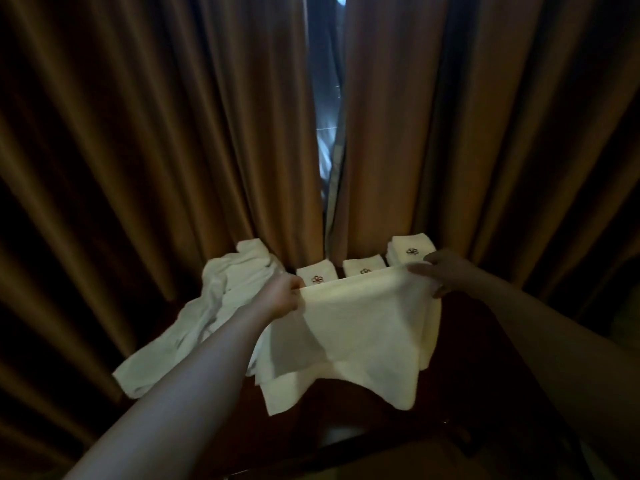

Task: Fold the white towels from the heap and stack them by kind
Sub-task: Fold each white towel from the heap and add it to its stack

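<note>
A white towel (pixel 360 327) hangs spread between my hands above a dark table (pixel 485 327). My left hand (pixel 282 296) pinches its top left corner, and my right hand (pixel 441 273) pinches its top right corner. Its lower edge drapes down onto the table. A loose heap of white towels (pixel 214 306) lies to the left. Behind the held towel stand three folded stacks with a flower emblem: one at the left (pixel 317 276), one in the middle (pixel 363 266) and a taller one at the right (pixel 410 249).
Brown curtains (pixel 138 150) hang close behind the table, with a narrow bright gap (pixel 329 133) in the middle. A curved dark chair back (pixel 346 441) shows at the near edge of the table.
</note>
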Available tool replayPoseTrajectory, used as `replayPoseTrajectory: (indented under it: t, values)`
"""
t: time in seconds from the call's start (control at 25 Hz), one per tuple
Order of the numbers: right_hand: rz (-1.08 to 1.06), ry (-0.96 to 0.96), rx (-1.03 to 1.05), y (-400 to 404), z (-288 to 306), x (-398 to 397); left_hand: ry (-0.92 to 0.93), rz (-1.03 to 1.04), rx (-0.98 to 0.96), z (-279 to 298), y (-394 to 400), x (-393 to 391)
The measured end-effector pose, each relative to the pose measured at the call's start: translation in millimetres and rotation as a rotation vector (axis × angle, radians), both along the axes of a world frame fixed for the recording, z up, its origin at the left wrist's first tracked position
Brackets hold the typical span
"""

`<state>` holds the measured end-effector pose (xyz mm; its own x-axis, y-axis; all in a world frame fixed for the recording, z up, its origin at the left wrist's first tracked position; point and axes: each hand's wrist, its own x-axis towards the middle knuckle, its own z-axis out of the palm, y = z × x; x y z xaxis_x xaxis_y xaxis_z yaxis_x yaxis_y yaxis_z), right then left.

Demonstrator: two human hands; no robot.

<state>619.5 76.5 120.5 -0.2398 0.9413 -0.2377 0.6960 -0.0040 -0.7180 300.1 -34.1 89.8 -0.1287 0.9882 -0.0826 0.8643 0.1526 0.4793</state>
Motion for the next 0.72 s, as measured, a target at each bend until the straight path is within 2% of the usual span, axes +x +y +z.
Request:
replayPoseTrajectory:
  t: [0.08, 0.12, 0.24, 0.36, 0.6, 0.72]
  values:
    - [0.014, 0.064, 0.015, 8, 3, 24, 0.076, 0.040, 0.090, -1, 13, 17]
    - [0.052, 0.036, 0.032, 14, 5, 36, 0.056, 0.092, 0.123, -2, 20, 25]
    - [0.146, -0.120, 0.036, 36, 6, 73, -0.030, 0.273, 0.176, -3, 46, 51]
    - [0.117, -0.274, 0.119, 68, 0, 102, 0.050, 0.307, 0.215, -3, 73, 85]
    - [0.129, -0.237, 0.298, 118, 11, 142, 0.153, 0.410, 0.294, -5, 119, 138]
    - [0.230, -0.222, 0.300, 138, 8, 157, 0.269, 0.414, 0.376, -5, 123, 150]
